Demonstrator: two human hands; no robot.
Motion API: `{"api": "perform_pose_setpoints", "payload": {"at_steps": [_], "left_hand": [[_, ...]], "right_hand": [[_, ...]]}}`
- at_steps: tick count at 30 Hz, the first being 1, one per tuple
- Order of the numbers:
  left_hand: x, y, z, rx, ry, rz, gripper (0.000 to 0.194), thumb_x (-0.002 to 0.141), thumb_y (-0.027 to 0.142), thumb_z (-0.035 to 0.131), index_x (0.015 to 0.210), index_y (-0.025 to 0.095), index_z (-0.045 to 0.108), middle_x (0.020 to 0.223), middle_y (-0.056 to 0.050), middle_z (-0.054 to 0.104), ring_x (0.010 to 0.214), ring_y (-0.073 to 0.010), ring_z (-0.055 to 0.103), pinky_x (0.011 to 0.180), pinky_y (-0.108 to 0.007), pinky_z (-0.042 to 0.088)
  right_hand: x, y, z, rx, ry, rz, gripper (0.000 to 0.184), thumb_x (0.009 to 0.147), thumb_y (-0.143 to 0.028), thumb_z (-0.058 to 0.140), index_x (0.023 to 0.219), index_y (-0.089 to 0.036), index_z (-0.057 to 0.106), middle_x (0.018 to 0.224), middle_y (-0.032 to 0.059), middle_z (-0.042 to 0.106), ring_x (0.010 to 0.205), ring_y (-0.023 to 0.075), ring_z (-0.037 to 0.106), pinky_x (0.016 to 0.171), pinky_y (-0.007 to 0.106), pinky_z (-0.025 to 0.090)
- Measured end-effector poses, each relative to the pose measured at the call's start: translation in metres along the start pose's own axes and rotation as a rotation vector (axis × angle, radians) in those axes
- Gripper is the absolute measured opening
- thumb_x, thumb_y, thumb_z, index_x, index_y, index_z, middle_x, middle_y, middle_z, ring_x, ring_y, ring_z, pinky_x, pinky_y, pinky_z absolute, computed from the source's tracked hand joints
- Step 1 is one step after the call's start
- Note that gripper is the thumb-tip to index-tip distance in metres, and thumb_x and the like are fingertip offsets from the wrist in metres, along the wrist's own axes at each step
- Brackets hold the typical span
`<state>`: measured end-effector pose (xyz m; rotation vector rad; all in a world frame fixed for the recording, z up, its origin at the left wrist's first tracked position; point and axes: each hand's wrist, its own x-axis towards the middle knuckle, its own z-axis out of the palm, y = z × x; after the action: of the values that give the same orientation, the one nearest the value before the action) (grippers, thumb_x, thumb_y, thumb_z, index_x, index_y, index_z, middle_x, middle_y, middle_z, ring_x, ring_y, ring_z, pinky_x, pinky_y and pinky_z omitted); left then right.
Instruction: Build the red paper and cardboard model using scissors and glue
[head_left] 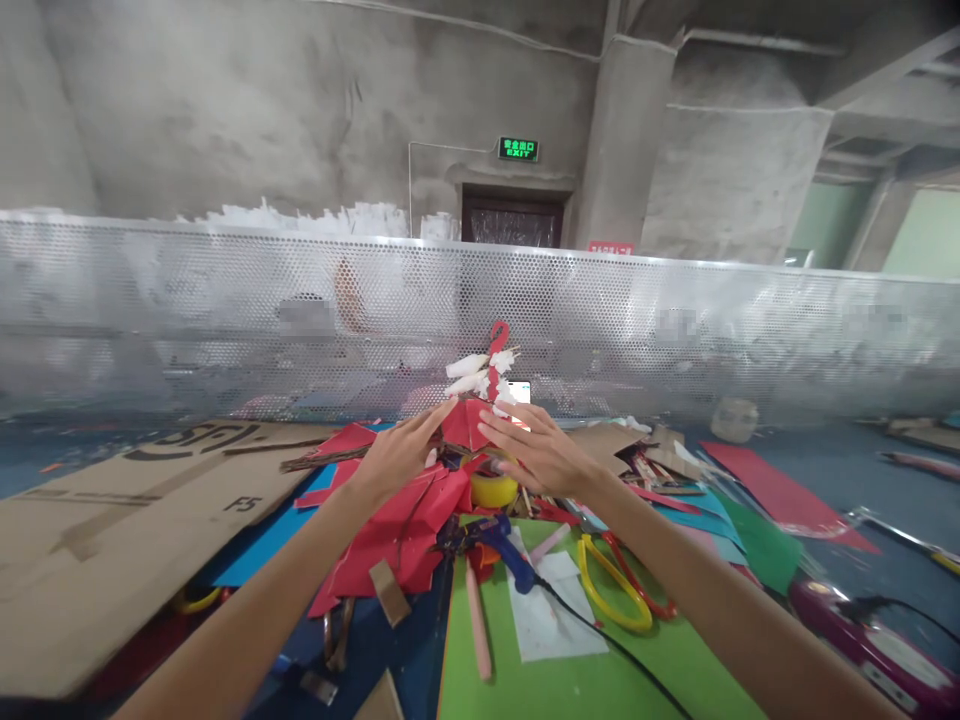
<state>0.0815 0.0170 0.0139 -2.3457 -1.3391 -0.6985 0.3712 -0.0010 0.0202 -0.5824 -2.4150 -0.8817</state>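
Both my arms reach forward over a cluttered craft table. My left hand and my right hand have their fingers stretched out, and they press from either side on a red paper model with white paper bits and a red loop on top. The model stands upright between my fingertips. Crumpled red paper lies below my left hand. A yellow tape roll sits just under my right hand.
A blue glue gun with a black cord lies on green paper. Yellow and red scissors lie to the right. A large cardboard sheet covers the left side. A perforated metal screen runs behind the table.
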Motion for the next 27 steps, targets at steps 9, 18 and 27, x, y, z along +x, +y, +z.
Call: {"api": "perform_pose_setpoints", "payload": {"at_steps": [9, 18, 27], "left_hand": [[-0.001, -0.003, 0.004, 0.008, 0.003, 0.056, 0.079, 0.097, 0.015, 0.048, 0.165, 0.038, 0.013, 0.158, -0.004, 0.05, 0.129, -0.0235, 0.063, 0.096, -0.033, 0.056], [-0.002, 0.005, -0.001, 0.028, 0.017, 0.09, 0.07, 0.1, 0.017, 0.044, 0.164, 0.034, 0.021, 0.158, -0.004, 0.05, 0.132, -0.023, 0.061, 0.096, -0.033, 0.055], [0.0, 0.001, 0.0, -0.013, -0.014, -0.01, 0.079, 0.098, 0.016, 0.051, 0.165, 0.036, 0.014, 0.152, -0.004, 0.057, 0.126, -0.0247, 0.065, 0.093, -0.032, 0.055]], "right_hand": [[0.008, -0.019, 0.012, -0.06, -0.054, 0.111, 0.056, 0.107, -0.034, 0.044, 0.16, -0.021, 0.037, 0.164, 0.0061, 0.039, 0.154, 0.027, 0.03, 0.124, 0.052, 0.028], [0.019, -0.01, 0.009, -0.094, -0.023, 0.112, 0.055, 0.107, -0.038, 0.042, 0.157, -0.015, 0.041, 0.163, 0.0078, 0.042, 0.153, 0.0287, 0.031, 0.125, 0.051, 0.027], [-0.003, -0.02, 0.012, -0.075, 0.009, 0.102, 0.051, 0.106, -0.032, 0.046, 0.154, -0.015, 0.046, 0.158, 0.0095, 0.049, 0.147, 0.0285, 0.039, 0.121, 0.05, 0.032]]}}
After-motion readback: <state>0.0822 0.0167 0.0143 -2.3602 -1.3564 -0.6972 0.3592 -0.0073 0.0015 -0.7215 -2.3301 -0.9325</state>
